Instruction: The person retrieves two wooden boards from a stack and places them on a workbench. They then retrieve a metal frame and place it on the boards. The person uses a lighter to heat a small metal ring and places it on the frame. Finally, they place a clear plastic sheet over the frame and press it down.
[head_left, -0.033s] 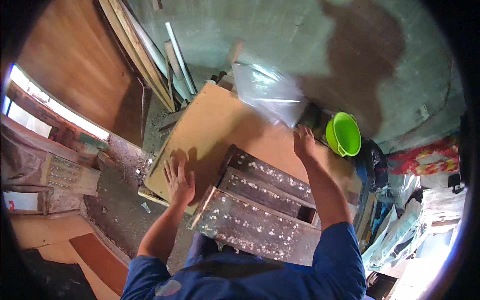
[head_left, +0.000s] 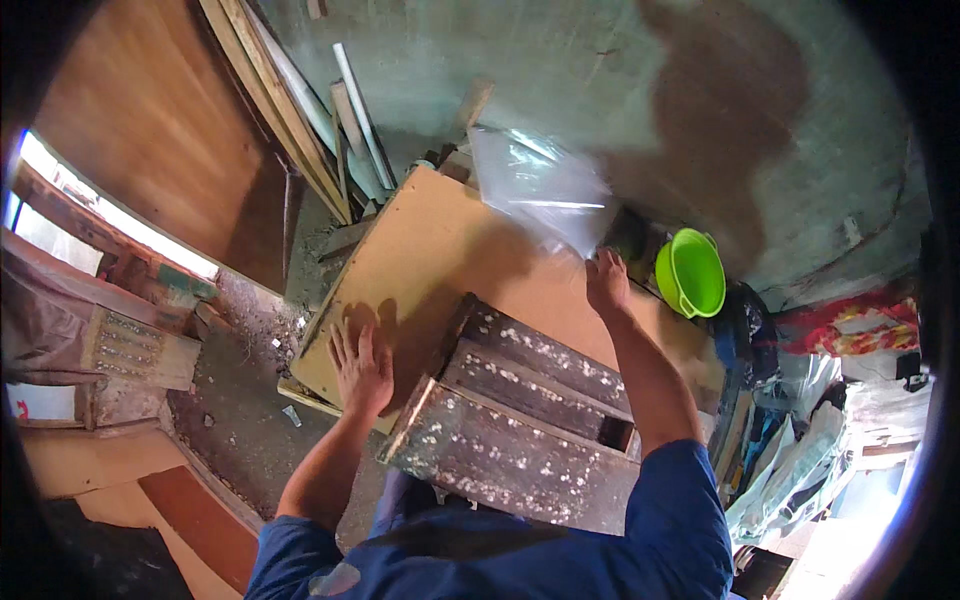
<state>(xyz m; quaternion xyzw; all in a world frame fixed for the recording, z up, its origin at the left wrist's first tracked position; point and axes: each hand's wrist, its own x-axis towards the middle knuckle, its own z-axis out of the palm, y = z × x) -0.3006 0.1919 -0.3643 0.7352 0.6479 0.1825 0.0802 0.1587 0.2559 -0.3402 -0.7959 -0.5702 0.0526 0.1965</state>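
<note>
In my right hand [head_left: 608, 284], the fingers are closed at the lower corner of a clear plastic bag [head_left: 535, 185], which spreads up and left toward the wall, slightly blurred. My left hand [head_left: 362, 370] is open with its fingers stretched, over the left part of a tan board [head_left: 410, 245]; whether it touches the board I cannot tell. Between my forearms is a dark, slatted wooden piece [head_left: 520, 440] speckled with white spots, with a square hole near its right end. It lies between my body and the far part of the board.
A bright green plastic tub [head_left: 697, 272] stands tilted beyond my right hand. Wood strips and a white pipe [head_left: 362, 115] lean at the back left near a large brown panel [head_left: 160, 130]. Crumpled plastic sheeting [head_left: 800, 465] is piled at the right. Rubble litters the floor [head_left: 235, 405].
</note>
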